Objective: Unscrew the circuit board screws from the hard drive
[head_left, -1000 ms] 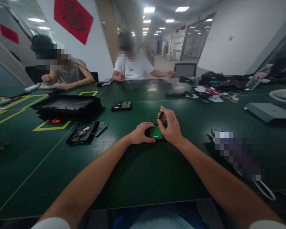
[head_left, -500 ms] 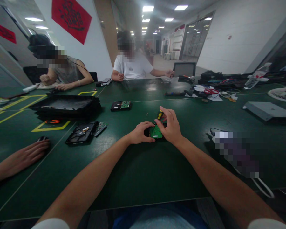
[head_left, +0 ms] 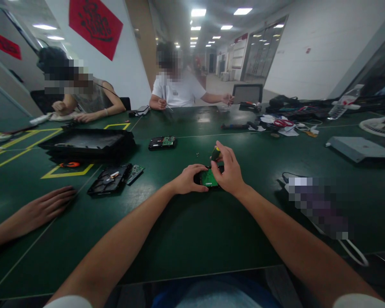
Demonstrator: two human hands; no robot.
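Observation:
A hard drive [head_left: 209,178] lies on the green table in front of me, its green circuit board facing up. My left hand [head_left: 192,179] grips its left end between thumb and fingers. My right hand [head_left: 228,169] is closed round the handle of a screwdriver [head_left: 215,154], which stands roughly upright over the right part of the board. The fingers hide the screwdriver's tip. Tiny brass-coloured screws [head_left: 197,154] lie on the table just beyond the drive.
Another hard drive [head_left: 162,142] lies farther off. An opened black casing [head_left: 111,179] and a loose circuit board [head_left: 135,174] are at left, near black trays [head_left: 90,143]. A co-worker's hand [head_left: 56,203] rests at left; two people sit opposite. A silver box [head_left: 362,149] stands right.
The screwdriver handle has turned in my right hand, showing more dark green than yellow. The co-worker's hand at left has slid slightly right. My left hand stays put.

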